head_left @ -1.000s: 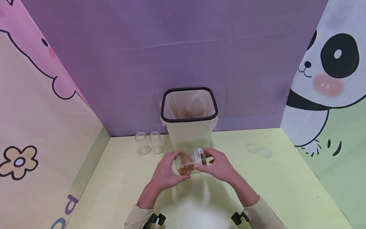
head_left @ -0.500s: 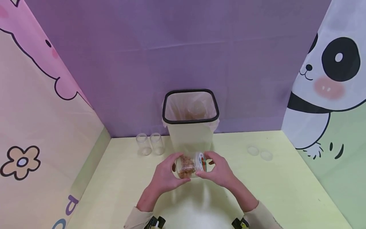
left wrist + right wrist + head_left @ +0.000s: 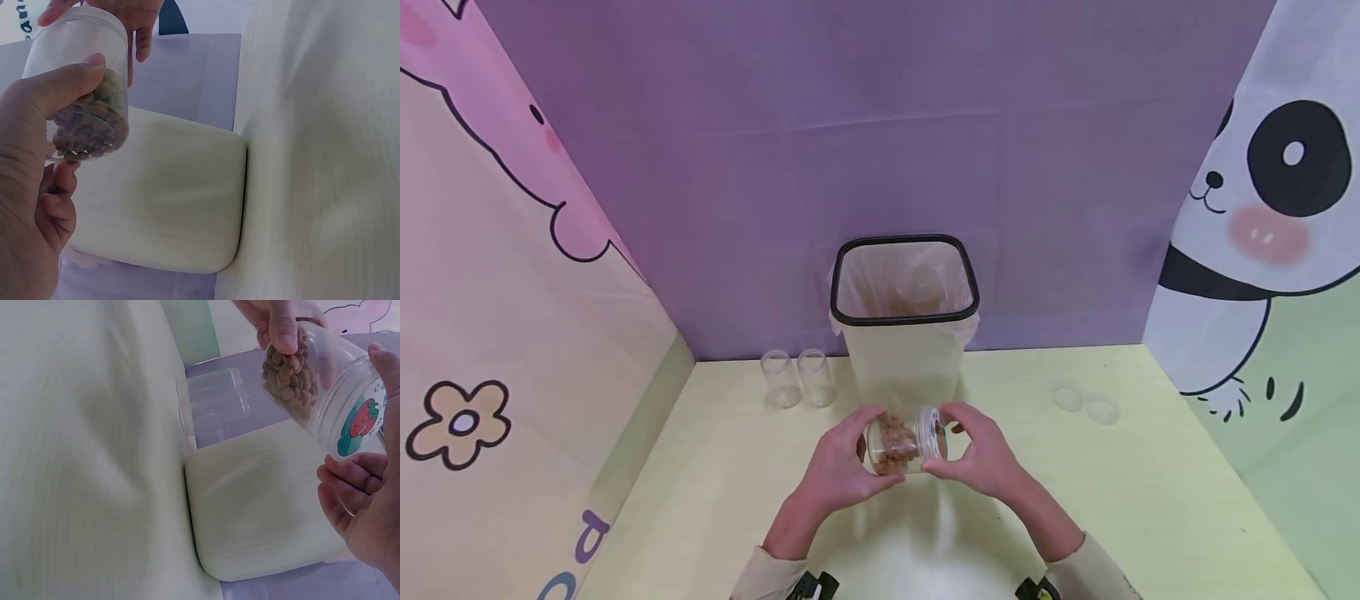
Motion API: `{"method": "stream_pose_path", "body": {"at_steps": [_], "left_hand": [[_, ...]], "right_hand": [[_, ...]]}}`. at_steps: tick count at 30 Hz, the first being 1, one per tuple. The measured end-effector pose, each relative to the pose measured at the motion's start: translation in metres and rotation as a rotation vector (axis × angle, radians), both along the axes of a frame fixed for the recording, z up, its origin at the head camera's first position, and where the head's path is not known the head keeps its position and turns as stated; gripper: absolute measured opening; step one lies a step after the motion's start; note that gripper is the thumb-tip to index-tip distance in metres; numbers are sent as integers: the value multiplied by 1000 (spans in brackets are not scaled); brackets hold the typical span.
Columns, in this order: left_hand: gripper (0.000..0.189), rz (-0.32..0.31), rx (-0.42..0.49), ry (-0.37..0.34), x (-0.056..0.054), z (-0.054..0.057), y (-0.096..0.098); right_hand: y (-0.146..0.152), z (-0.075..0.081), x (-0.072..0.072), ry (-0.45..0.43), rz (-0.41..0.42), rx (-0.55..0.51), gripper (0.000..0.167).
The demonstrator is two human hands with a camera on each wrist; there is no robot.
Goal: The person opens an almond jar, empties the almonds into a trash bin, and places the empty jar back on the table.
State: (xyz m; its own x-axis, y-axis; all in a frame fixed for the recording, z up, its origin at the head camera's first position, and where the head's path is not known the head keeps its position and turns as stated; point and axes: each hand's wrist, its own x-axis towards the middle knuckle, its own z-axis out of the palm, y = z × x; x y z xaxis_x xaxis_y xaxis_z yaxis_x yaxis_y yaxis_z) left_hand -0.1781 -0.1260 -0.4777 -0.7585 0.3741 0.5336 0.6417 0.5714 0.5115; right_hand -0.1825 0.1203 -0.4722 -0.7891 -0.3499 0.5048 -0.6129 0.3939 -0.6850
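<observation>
A: Where is the jar (image 3: 897,446)?
B: Lying on its side in the air, over the table (image 3: 715,467), between the two hands. Bin (image 3: 902,358) at 12 o'clock from it, black-rimmed and lined.

A: Grip?
B: Left hand (image 3: 842,467) clamped round the base end, at 9 o'clock; thumb and fingers on opposite sides. Right hand (image 3: 981,450) holds the lid (image 3: 931,433) at 3 o'clock, thumb and fingers about its edge.

A: Lid loose?
B: It sits on the mouth, strawberry print outward. Whether the thread is undone, I cannot tell.

A: Contents?
B: Brown pellets (image 3: 290,375), heaped at the base end, none seen spilling.

A: And the rest?
B: Two clear containers, (image 3: 781,385) and (image 3: 817,383), stand side by side at 10 o'clock, seemingly lidless, nothing visible inside. Two clear discs, (image 3: 1067,398) and (image 3: 1102,410), lie flat between 2 and 3 o'clock; possibly their lids, unconfirmed.

A: So, progress?
B: My judgement: those two look dealt with. This jar is the unfinished one, lid on, pellets within. Something brownish shows inside the bin, too unclear to call.

A: What is left?
B: Lid and pellets of this jar, I'd say.
</observation>
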Motion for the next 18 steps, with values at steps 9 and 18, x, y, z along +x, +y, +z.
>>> {"method": "stream_pose_path", "body": {"at_steps": [9,18], "left_hand": [[87,-82,46,-218,5,-1,-3],[89,2,-59,-159,2,-1,-9]], "right_hand": [[6,2,1,58,83,49,77],[11,8,4,-105,162,133,95]]}}
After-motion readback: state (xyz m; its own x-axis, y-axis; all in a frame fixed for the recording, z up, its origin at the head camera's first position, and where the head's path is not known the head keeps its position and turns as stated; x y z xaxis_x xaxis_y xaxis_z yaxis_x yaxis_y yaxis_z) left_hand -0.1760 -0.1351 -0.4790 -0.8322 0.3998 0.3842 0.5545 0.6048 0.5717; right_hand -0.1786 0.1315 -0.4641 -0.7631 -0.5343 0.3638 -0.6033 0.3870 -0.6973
